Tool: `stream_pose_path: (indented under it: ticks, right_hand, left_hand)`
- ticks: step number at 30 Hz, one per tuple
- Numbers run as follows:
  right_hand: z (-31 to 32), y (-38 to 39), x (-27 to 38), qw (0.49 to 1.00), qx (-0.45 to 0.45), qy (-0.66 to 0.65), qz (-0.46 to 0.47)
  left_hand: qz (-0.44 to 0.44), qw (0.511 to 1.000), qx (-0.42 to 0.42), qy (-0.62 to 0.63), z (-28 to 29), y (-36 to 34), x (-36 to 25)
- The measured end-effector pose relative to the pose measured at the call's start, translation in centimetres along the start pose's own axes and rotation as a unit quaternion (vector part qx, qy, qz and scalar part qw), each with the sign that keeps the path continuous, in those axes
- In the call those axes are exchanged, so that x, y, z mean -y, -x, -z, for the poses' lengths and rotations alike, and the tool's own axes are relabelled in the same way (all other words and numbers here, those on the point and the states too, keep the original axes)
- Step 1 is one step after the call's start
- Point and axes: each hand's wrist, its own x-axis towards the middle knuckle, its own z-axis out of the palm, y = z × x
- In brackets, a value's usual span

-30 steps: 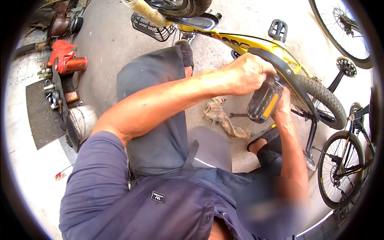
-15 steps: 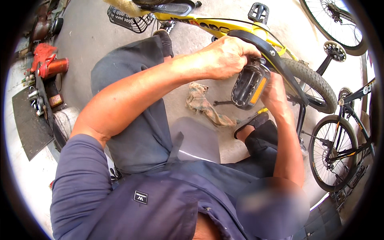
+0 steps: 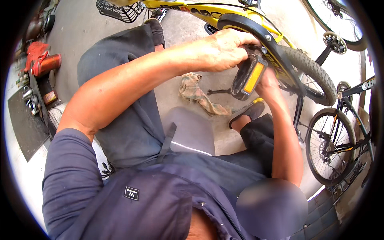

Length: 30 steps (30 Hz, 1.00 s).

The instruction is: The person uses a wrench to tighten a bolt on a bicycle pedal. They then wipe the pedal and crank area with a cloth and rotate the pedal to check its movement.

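Head view, looking down at a seated person in a dark blue shirt and grey trousers; the left hand point(image 3: 226, 50), in the upper middle of the frame, is clenched over the top of a black pedal point(image 3: 249, 78) with an orange reflector, gripping it where it meets the black crank arm point(image 3: 256, 30); the right hand point(image 3: 269, 85) sits just right of the pedal, touching its far side, fingers mostly hidden, so I cannot tell whether it grips or only steadies; the pedal hangs tilted, reflector facing the camera, just below the yellow bicycle frame point(image 3: 208, 10) that runs along the top edge; a knobbly tyre point(image 3: 316, 74) curves away to the right; below the pedal a crumpled rag point(image 3: 196, 94) lies on the concrete floor point(image 3: 76, 28); a second bicycle wheel point(image 3: 330, 146) stands at right; red tools point(image 3: 42, 62) lie at upper left.
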Motion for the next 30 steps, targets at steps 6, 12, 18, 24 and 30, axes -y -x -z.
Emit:
stream_pose_path:
  ticks: [6,12,18,24,30]
  right_hand:
    - [4.0,2.4,3.8,0.997,0.000,0.057,-0.056]
    - [5.8,5.3,7.0,0.992,-0.041,0.111,-0.038]
    - [7.2,6.4,5.2,0.991,-0.132,0.002,0.002]
    - [8.5,6.8,4.8,0.991,-0.125,-0.052,-0.004]
    - [8.7,6.5,5.3,0.994,-0.102,0.006,0.047]
  left_hand:
    - [0.049,0.994,-0.031,0.095,-1.0,1.8,-0.3]
    - [0.103,0.955,-0.011,0.278,-2.4,2.6,-0.3]
    - [0.129,0.954,0.010,0.271,-2.6,2.2,-0.8]
    - [0.133,0.960,0.005,0.245,-2.9,1.9,-0.2]
    - [0.121,0.966,0.006,0.229,-3.0,1.8,0.1]
